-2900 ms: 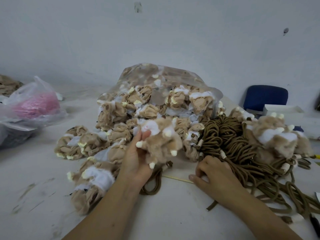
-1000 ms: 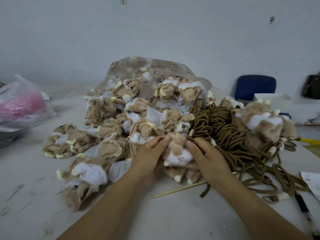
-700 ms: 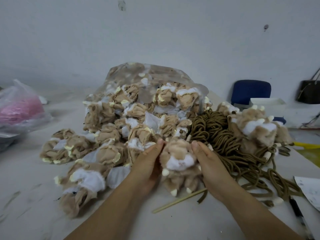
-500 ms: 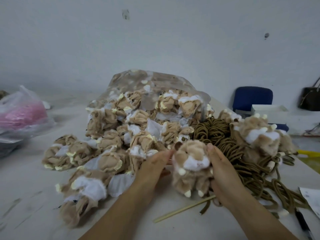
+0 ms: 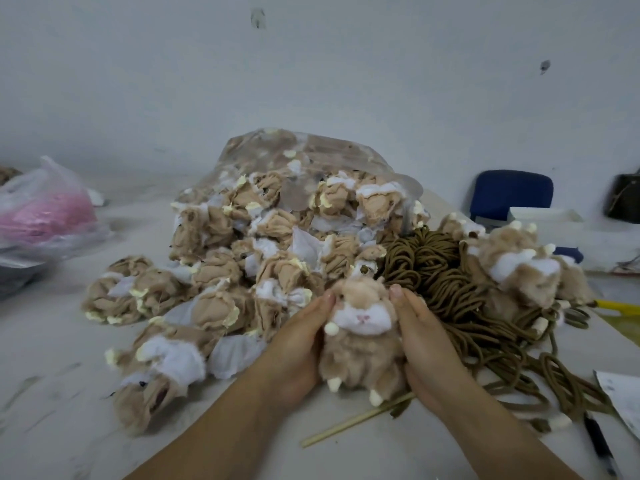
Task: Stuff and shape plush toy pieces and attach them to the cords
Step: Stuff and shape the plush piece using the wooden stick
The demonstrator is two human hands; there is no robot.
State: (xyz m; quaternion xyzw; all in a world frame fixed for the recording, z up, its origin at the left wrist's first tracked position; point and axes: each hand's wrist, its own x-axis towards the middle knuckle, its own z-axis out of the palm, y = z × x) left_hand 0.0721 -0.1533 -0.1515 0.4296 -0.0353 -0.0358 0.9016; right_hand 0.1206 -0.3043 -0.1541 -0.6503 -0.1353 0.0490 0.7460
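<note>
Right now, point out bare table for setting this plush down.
Bare table lies near-left, bordered by the unstuffed pile and pink bag. Another strip sits near the stick, between the forearms. Right is crowded: cords, pen, paper.

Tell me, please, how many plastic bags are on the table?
2: a clear bag at the middle back, spilling unstuffed plush pieces, and a bag holding something pink at the far left. Others could lie out of view.

A stuffed plush hamster (image 5: 362, 337) sits upright between two hands on the table (image 5: 52, 393). Unstuffed plush skins (image 5: 221, 289) spill from a plastic bag (image 5: 311, 154) behind it; coiled cords (image 5: 450, 282) lie right, a stick (image 5: 349, 426) in front.
</note>
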